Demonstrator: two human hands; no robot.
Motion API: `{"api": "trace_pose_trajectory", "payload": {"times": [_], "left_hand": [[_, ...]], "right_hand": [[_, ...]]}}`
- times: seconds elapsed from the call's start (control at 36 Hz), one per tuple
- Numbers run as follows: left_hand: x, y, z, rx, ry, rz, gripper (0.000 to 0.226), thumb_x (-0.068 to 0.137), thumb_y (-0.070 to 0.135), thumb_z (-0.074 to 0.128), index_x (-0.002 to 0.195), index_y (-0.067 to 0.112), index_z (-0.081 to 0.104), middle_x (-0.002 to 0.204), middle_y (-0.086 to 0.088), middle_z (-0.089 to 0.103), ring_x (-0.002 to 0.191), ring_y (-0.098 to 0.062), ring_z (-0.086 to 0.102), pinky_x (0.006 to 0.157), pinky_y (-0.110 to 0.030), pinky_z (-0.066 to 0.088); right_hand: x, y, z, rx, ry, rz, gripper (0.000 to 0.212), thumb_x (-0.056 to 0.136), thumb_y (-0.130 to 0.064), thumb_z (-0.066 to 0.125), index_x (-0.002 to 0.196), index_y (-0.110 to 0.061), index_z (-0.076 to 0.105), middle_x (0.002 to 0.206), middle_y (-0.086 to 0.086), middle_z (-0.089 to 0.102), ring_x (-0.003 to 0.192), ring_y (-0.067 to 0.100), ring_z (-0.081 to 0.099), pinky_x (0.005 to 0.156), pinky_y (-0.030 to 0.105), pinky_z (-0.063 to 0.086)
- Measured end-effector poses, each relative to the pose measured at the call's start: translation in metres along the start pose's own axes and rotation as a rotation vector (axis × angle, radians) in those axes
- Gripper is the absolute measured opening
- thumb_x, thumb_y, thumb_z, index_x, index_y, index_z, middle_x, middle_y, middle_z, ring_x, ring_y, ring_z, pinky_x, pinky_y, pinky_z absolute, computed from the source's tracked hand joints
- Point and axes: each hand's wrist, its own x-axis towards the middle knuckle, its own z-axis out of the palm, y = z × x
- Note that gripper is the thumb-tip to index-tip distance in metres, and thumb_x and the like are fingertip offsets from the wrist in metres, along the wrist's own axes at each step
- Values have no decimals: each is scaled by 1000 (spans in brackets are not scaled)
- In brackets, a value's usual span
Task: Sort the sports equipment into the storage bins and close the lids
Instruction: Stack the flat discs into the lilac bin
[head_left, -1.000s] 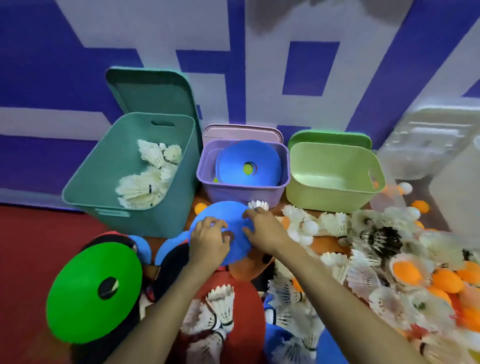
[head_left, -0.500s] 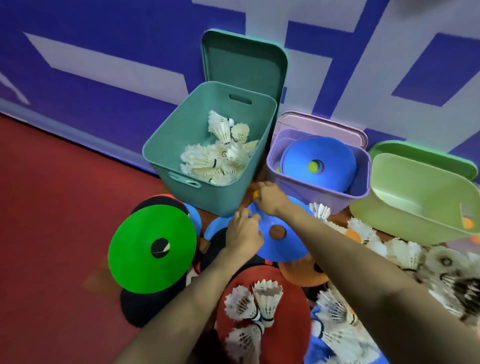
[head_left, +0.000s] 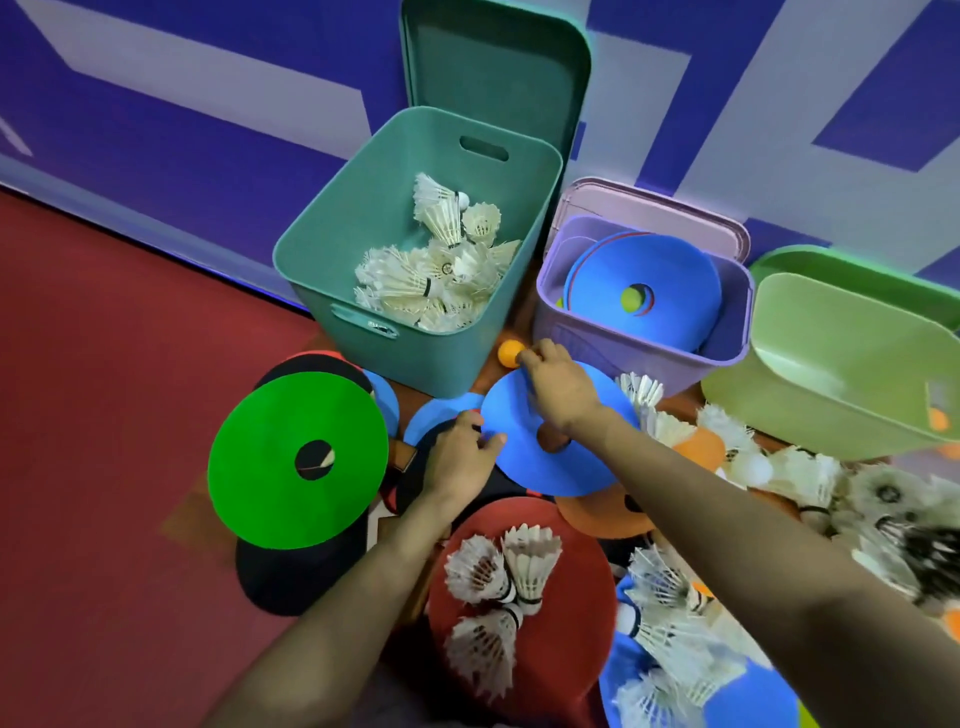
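Both my hands are on a flat blue disc (head_left: 519, 462) that lies on the pile in front of the bins. My left hand (head_left: 457, 462) pinches its left edge. My right hand (head_left: 561, 387) grips its far edge, fingertips touching an orange ball (head_left: 508, 352) on the floor. The teal bin (head_left: 410, 358) holds several white shuttlecocks (head_left: 441, 280). The purple bin (head_left: 623, 358) holds blue discs (head_left: 670, 270). The light green bin (head_left: 831, 410) stands to the right. All three bins are open.
The bins' lids lean on the wall behind them: teal lid (head_left: 493, 67), purple lid (head_left: 649, 208), green lid (head_left: 857, 270). A green disc (head_left: 270, 467) lies left. A red disc (head_left: 571, 597) bears three shuttlecocks (head_left: 498, 577). More shuttlecocks (head_left: 805, 473) and balls are heaped at right.
The view has swung to the left and down. My right hand has slid to the blue disc's far edge, by the orange ball. My left hand has shifted to the left edge.
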Motion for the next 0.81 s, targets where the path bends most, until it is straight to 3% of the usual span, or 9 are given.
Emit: {"api": "trace_pose_trajectory", "payload": {"times": [0.08, 0.19, 0.31, 0.42, 0.53, 0.64, 0.75, 0.81], "left_hand": [[-3, 2, 3, -62, 10, 13, 37, 86, 12, 64, 120, 9, 49, 105, -14, 63, 96, -32, 62, 82, -40, 50], [-7, 2, 5, -48, 58, 64, 29, 86, 1, 59, 111, 6, 45, 88, -10, 58, 85, -35, 62, 71, -39, 48], [-17, 8, -1, 17, 191, 222, 20, 90, 0, 50, 108, 6, 44, 91, -7, 54, 90, -34, 56, 66, -37, 40], [-32, 22, -8, 41, 343, 454, 16, 92, 0, 45, 108, 2, 51, 107, -13, 55, 94, -34, 55, 71, -43, 44], [-42, 31, -14, 3, 420, 495, 17, 98, 8, 43, 110, 4, 54, 109, -11, 55, 92, -32, 57, 73, -46, 46], [-46, 25, -19, -65, 431, 447, 24, 100, 17, 39, 111, 6, 57, 111, -9, 57, 101, -23, 53, 83, -31, 37], [-57, 16, -33, -170, 504, 486, 47, 96, 33, 23, 108, 5, 59, 102, -3, 57, 98, -11, 47, 88, -18, 32], [-60, 8, -44, -243, 589, 437, 40, 96, 31, 29, 104, 6, 60, 98, 1, 55, 91, -7, 45, 83, -16, 33]], "right_hand": [[-8, 3, -10, 4, 71, -2, 53, 72, -3, 67, 120, -13, 48, 111, 10, 42, 106, 31, 41, 69, 39, 38], [-17, 5, -22, 95, 74, 7, 39, 89, -8, 50, 128, -9, 48, 124, 14, 46, 117, 33, 39, 87, 42, 41], [-31, 6, -35, 120, 141, 17, 40, 89, -8, 50, 129, -5, 47, 126, 15, 49, 120, 33, 41, 94, 41, 38], [-49, 12, -52, 168, 320, 33, 24, 90, -12, 52, 111, -2, 54, 109, 17, 55, 107, 35, 49, 83, 43, 38], [-65, 16, -65, 232, 412, 23, 14, 93, -19, 51, 97, -6, 55, 98, 12, 59, 97, 32, 52, 67, 42, 44], [-79, 11, -75, 162, 526, -78, 14, 92, -19, 53, 99, -11, 61, 95, 9, 62, 95, 30, 56, 64, 40, 48], [-89, -5, -90, 121, 653, -221, 29, 89, -27, 41, 98, -16, 66, 87, 5, 64, 83, 28, 62, 52, 33, 49], [-90, -16, -97, 108, 703, -293, 31, 89, -29, 41, 98, -17, 68, 85, 3, 64, 80, 27, 62, 51, 29, 46]]}}
